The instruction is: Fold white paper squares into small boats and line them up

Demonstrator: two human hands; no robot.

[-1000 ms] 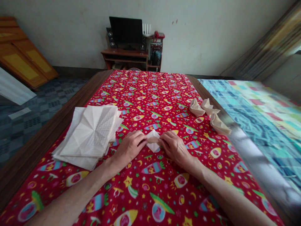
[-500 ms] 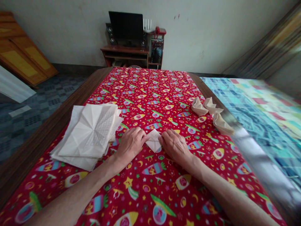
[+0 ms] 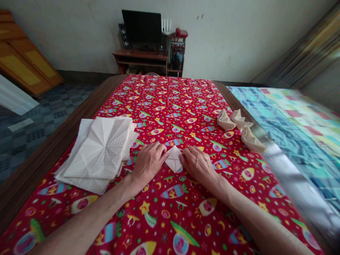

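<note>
A small piece of folded paper, diamond-shaped with crease lines, lies on the red patterned tablecloth. My left hand has its fingers curled, thumb and fingertips at the paper's left corner. At the opposite corner, my right hand is closed with its fingertips on the paper's edge. To the left of my hands rests a stack of creased paper sheets, the top one with fan-like fold lines and a printed grid. Three folded paper shapes with pointed ends sit off to the right.
Beyond the table, a monitor with speakers stands on a wooden desk, and a red telephone is beside it. A bed with a checked cover adjoins the right side. A wooden cabinet is at far left.
Both hands stay at the paper's two side corners with hardly any movement. The camera view has shifted very slightly.
</note>
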